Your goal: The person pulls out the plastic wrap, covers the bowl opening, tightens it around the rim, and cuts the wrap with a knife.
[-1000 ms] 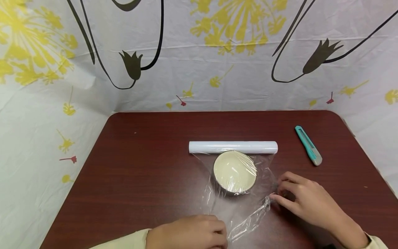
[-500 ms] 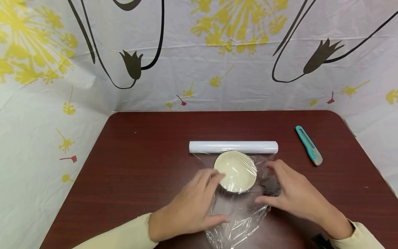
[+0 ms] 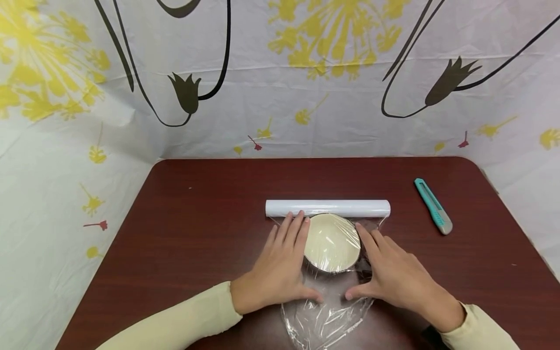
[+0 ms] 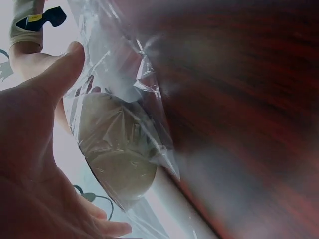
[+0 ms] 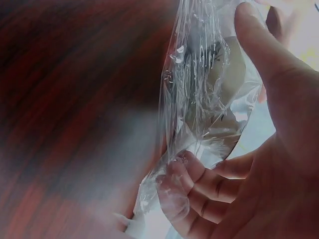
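Observation:
A bowl with a cream inside stands on the table under clear plastic wrap, which stretches from a white roll behind it. The loose near end of the wrap lies crumpled in front of the bowl. Against the bowl's left side rests my left hand, fingers straight and thumb spread. My right hand touches the wrap at the right side, thumb apart from the fingers. In the right wrist view its fingers bend loosely beside the wrap-covered bowl; wrap covers some fingertips.
A teal and grey box cutter lies at the right rear of the dark red-brown table. A patterned white cloth hangs behind the table and along its sides.
My left hand has moved from the near end of the wrap up to the bowl's left side. My right hand has released the wrap's edge and moved in to the bowl's right side.

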{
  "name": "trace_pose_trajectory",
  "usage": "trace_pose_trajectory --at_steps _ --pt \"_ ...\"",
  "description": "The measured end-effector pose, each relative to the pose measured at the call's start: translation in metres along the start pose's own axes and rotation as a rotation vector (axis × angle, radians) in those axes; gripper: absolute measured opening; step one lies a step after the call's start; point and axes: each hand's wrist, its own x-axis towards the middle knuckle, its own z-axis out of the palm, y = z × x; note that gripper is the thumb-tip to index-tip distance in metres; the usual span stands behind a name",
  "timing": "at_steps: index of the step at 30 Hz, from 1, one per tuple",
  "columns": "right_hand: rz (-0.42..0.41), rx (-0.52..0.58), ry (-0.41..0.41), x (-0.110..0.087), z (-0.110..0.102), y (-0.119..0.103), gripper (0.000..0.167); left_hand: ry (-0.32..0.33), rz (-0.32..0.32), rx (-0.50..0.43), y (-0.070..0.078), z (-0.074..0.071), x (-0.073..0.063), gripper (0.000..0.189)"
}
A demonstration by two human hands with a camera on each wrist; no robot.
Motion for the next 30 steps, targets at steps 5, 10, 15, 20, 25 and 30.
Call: trace_pose_trajectory --at_steps 5,10,15,20,25,30 --pt "0.013 0.044 -0.023 -0.002 0.001 0.004 0.149 -0.016 -0.009 -0.014 -0.006 0.001 -0.003 0.157" --pt "-0.028 0.074 -0.024 -0.004 0.001 0.007 0.143 0.013 0.006 -0.035 -0.014 0.002 -0.007 0.151" --pt "-0.06 0.131 -0.02 -0.009 -0.001 0.014 0.137 0.07 0.002 -0.089 -0.014 0.0 -0.018 0.14" --pt "-0.067 0.162 -0.029 -0.011 -0.007 0.019 0.128 0.065 -0.019 -0.068 -0.006 -0.005 -0.034 0.127" --pt "-0.108 0.155 -0.007 -0.012 -0.006 0.022 0.12 -0.019 0.017 0.015 -0.004 0.0 -0.038 0.118" --pt "-0.142 0.157 0.019 -0.009 -0.003 0.025 0.115 -0.063 0.039 0.048 -0.009 0.002 -0.035 0.094"
